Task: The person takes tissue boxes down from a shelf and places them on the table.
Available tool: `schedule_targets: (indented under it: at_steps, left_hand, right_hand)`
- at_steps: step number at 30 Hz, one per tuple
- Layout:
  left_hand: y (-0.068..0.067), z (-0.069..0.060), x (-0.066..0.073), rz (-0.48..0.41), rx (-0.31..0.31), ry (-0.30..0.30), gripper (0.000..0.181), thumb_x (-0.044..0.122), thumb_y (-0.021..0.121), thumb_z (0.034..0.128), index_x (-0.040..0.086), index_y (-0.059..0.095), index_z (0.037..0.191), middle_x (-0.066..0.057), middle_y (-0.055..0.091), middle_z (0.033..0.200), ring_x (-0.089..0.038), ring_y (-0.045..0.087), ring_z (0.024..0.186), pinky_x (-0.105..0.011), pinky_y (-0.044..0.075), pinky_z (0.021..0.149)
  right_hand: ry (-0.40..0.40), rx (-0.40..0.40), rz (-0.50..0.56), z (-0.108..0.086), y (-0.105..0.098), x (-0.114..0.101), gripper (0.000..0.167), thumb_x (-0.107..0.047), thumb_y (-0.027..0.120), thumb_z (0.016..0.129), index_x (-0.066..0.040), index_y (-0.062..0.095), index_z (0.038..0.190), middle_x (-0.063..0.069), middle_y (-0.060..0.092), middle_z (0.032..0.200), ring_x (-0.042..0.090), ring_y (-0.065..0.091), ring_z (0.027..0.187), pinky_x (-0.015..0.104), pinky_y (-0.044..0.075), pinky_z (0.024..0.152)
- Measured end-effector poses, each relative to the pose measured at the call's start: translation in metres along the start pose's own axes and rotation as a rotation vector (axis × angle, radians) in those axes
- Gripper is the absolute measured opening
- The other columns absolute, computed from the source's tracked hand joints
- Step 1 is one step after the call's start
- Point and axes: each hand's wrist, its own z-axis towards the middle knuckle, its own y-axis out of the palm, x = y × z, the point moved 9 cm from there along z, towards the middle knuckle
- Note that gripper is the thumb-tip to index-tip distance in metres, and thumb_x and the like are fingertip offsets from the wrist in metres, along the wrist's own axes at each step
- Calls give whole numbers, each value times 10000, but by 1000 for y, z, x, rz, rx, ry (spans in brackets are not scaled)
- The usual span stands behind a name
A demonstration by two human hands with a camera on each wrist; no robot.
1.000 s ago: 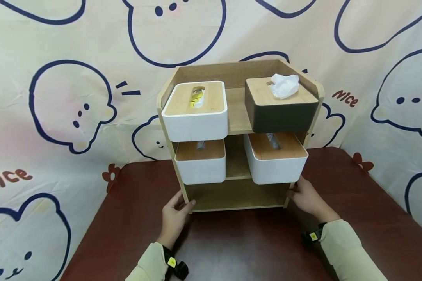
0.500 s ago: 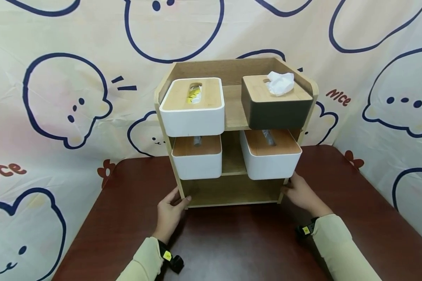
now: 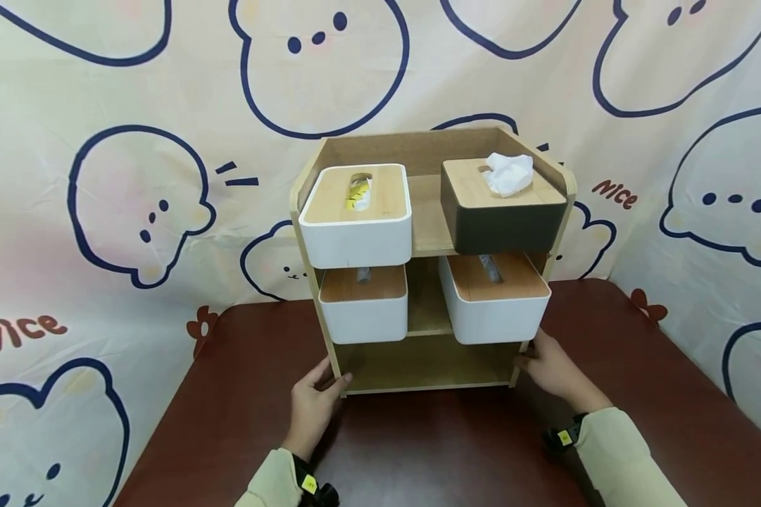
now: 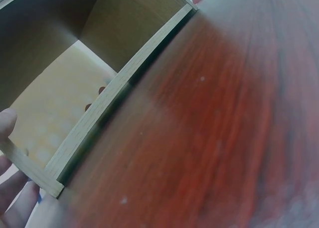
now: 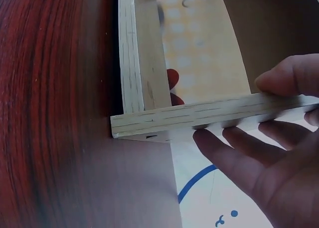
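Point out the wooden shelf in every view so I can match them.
Head: shelf in the centre.
Left wrist: only the shelf's lower part, upper left.
Right wrist: only the shelf's lower part, upper right.
Shared landmark: the red-brown table, visible in all three.

"nice" (image 3: pixel 614 193) twice on the patterned backdrop (image 3: pixel 133 317)

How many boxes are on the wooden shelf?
4 on the wooden shelf: the upper left white box and upper right dark box, then the lower left white box and lower right white box. Others behind them could be hidden.
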Motion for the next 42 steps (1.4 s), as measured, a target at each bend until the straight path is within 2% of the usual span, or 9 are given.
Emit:
schedule_targets:
  at_steps: [6,10,15,18,21,25,28,32,42]
  left_hand:
    - [-1,-11,-5,15,42,-16,561,171,823,803,117,618,1323,-145,662,1177,-267,666,1011,-310,570,697]
    - [1,-11,-1,21,40,6,556,183,819,810,115,618,1323,-148,667,1167,-268,667,1006,-302,570,689]
    - [2,-7,2,14,21,38,560,166,805,824,73,600,1337,-178,657,1178,-288,659,1019,-301,571,675]
    - [3,-6,1,13,9,28,571,165,804,826,66,590,1346,-168,656,1186,-283,655,1033,-304,571,682]
    - [2,-5,0,20,7,16,572,170,804,827,78,590,1349,-145,660,1188,-267,654,1037,-307,571,688]
    - [0,-5,0,25,12,15,566,166,802,828,94,593,1349,-141,660,1191,-254,658,1029,-314,572,686]
    - [1,-4,1,23,6,23,568,177,799,832,92,588,1354,-152,655,1196,-254,659,1028,-324,574,692]
    - [2,-2,3,13,-5,40,580,184,796,836,75,577,1362,-169,647,1206,-265,658,1034,-333,575,691]
    - [0,-3,3,4,-12,19,571,147,790,839,63,573,1361,-179,637,1220,-295,646,1052,-298,570,685]
  right_hand:
    - [16,-37,-51,-10,-10,1,797,-125,713,896,-75,244,1539,210,416,1447,357,488,1206,481,497,826]
    - [19,-15,-84,-14,-33,-6,648,-134,698,910,-34,396,1475,195,482,1405,321,535,1143,480,492,838]
    - [16,143,-137,-20,-70,-22,427,-97,564,987,32,502,1390,253,527,1345,395,549,1120,587,482,837]
    - [48,264,-149,-25,-90,-28,424,-238,547,1015,-55,533,1397,211,535,1358,404,498,1205,643,427,880]
    - [51,366,-151,-27,-105,-36,427,-319,560,1004,-195,545,1412,124,542,1379,290,488,1241,404,463,960]
    - [-17,490,-144,-27,-121,-56,392,-282,613,978,-308,582,1368,33,590,1333,16,516,1142,60,384,827]
    - [-96,559,-125,-25,-131,-73,390,-197,668,945,-271,629,1325,15,624,1281,-58,541,1036,50,407,794]
    - [-197,619,-111,-22,-143,-94,424,-67,729,880,-201,670,1278,19,646,1240,-36,590,981,63,435,798]
    - [-254,654,-172,-10,-160,-125,587,-67,794,817,-258,615,1341,-47,546,1386,-44,557,1053,102,427,876]
